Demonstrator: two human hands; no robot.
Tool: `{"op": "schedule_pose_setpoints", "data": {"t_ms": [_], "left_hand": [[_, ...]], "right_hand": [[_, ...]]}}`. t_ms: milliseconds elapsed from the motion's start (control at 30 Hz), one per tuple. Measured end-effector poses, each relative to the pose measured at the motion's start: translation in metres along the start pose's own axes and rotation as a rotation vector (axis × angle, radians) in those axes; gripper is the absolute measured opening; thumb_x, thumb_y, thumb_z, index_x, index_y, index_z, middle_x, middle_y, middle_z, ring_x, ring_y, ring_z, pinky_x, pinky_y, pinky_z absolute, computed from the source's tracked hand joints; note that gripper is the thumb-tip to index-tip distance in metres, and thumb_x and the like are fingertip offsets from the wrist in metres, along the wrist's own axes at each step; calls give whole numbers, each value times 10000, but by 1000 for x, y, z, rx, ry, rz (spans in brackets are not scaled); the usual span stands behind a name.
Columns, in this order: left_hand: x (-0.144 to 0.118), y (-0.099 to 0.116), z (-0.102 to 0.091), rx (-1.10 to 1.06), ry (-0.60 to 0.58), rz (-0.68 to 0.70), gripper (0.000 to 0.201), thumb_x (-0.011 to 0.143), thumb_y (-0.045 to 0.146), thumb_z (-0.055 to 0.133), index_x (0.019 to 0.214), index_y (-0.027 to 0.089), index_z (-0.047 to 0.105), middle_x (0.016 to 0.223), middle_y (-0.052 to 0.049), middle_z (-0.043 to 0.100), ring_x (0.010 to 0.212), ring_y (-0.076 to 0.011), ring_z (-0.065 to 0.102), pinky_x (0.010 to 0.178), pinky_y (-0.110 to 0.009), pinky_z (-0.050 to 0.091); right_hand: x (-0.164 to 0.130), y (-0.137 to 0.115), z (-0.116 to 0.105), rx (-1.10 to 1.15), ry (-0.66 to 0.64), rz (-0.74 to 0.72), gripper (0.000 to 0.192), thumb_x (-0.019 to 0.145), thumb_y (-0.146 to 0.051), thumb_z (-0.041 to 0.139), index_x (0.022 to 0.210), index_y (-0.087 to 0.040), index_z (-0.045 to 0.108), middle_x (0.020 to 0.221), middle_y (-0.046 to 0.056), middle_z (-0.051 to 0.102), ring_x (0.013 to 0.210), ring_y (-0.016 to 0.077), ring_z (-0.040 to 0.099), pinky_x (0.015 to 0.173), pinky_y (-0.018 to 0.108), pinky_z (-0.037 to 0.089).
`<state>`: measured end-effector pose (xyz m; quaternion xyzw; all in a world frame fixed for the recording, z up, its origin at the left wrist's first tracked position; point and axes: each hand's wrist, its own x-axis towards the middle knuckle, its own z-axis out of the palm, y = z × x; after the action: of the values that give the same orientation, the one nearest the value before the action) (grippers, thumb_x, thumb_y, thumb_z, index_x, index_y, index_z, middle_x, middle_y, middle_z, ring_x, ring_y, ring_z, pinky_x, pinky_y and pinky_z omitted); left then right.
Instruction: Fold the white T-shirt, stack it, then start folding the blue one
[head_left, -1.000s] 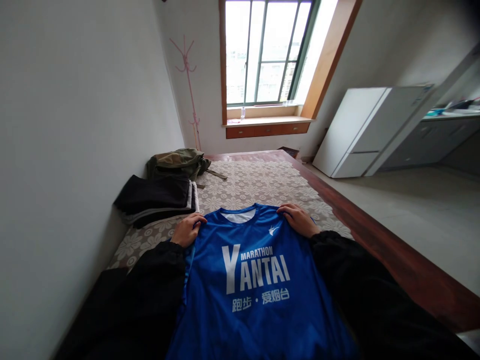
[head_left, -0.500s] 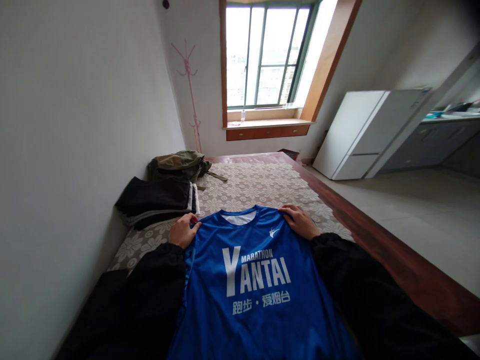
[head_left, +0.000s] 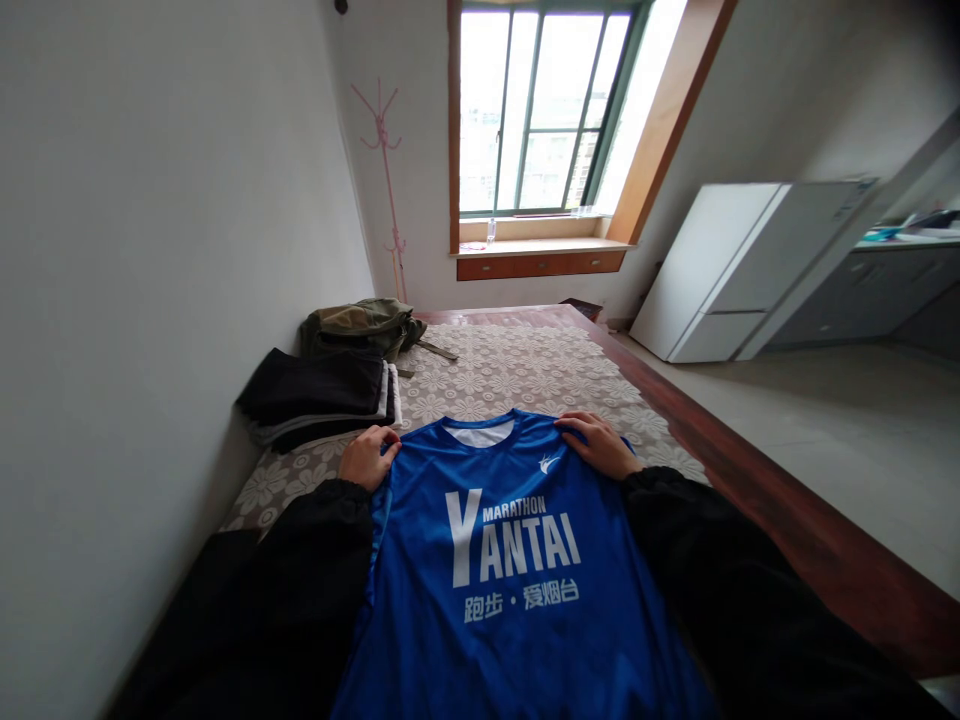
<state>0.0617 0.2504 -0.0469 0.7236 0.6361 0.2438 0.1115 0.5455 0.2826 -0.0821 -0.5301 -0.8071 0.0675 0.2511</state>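
Here a blue running shirt (head_left: 517,560) of smooth, faintly shiny synthetic knit lies front-up on a bed, its chest printed in white block letters "MARATHON YANTAI" above a line of Chinese characters, with a small white bird emblem near one shoulder. The left hand (head_left: 366,457) is curled closed over the shirt's shoulder seam, fingers pinching the fabric beside the rounded collar. The right hand (head_left: 596,443) lies flatter on the opposite shoulder, fingers bent over the cloth's edge and gripping it. Both arms wear loose black sleeves (head_left: 307,560) of matte material. Under the shirt spreads a beige bedcover (head_left: 517,370) patterned with pale daisy-like flowers, framed by a glossy reddish wooden bed edge (head_left: 787,520). Just beyond the left hand sits a squared stack of folded dark clothes (head_left: 319,395), and behind it a crumpled olive-green bag (head_left: 360,325). A thin pink coat stand (head_left: 386,180) rises against the white wall beside the window (head_left: 536,110).
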Motion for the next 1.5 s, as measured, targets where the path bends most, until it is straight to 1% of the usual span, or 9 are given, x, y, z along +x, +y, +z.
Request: {"op": "schedule_pose_setpoints", "data": {"t_ms": [300,433,600,733,833,1033,1167,1333,1500], "left_hand": [[0,-2,3,-18,5,-29,142,930,323,618,972,271,743,1072,-45,736,963,-227,679,770,-305,453],[-1,-2,2,-32,-2,-28,163,894,282,644,1006,270,762,1100,-40,737,971,-222,683,776,-304,456],[-1,0,-1,-27,-21,-35,190,882,266,643,1022,273,771,1100,-40,736,988,-229,687,778,-308,466],[-2,3,-7,7,-58,-45,208,896,291,643,1068,283,758,1142,-39,741,1014,-231,693,811,-310,479],[-4,5,-14,52,-97,-71,256,878,330,675,1123,289,736,1176,-46,746,1040,-253,702,832,-328,487],[-6,-4,-31,118,-187,-175,332,780,441,758,1073,286,744,1112,-78,771,1047,-318,706,870,-376,489],[-2,-22,-42,62,-278,-227,289,765,515,729,866,247,758,941,-84,769,989,-319,698,796,-345,472],[2,-45,-54,-153,-479,-245,490,770,685,645,732,202,718,712,-26,697,730,-218,644,631,-285,416],[-6,-52,-66,-347,-712,-243,618,537,747,819,799,190,759,773,-21,745,753,-224,659,675,-290,485]], "right_hand": [[3,-4,1,-65,6,26,311,978,-348,527,1200,-299,740,1306,93,695,1280,322,602,1122,541,460],[16,-21,-13,-144,-117,31,346,926,-290,588,1243,-269,726,1249,123,704,1231,339,629,1085,537,479],[42,-109,-4,-92,-151,-207,464,957,-306,605,1420,-297,618,1400,100,644,1324,315,574,1151,500,422],[54,-192,44,-20,-210,-440,510,1014,-415,569,1513,-317,541,1599,89,496,1444,322,473,1191,519,384],[57,-219,78,-41,-276,-434,550,1043,-458,508,1562,-276,492,1676,78,399,1551,347,316,1258,604,240],[59,-212,101,-86,-292,-170,660,1087,-573,268,1659,-245,307,1709,61,323,1608,314,170,1282,631,95],[59,-211,100,-100,-301,-155,687,1081,-603,233,1667,-249,283,1720,49,289,1619,295,118,1290,603,72],[59,-212,100,-107,-301,-163,678,1080,-598,247,1669,-263,279,1718,49,298,1617,301,127,1289,607,68],[58,-210,101,-97,-288,-175,670,1083,-589,264,1662,-254,299,1714,58,312,1613,304,150,1285,614,75]]}}
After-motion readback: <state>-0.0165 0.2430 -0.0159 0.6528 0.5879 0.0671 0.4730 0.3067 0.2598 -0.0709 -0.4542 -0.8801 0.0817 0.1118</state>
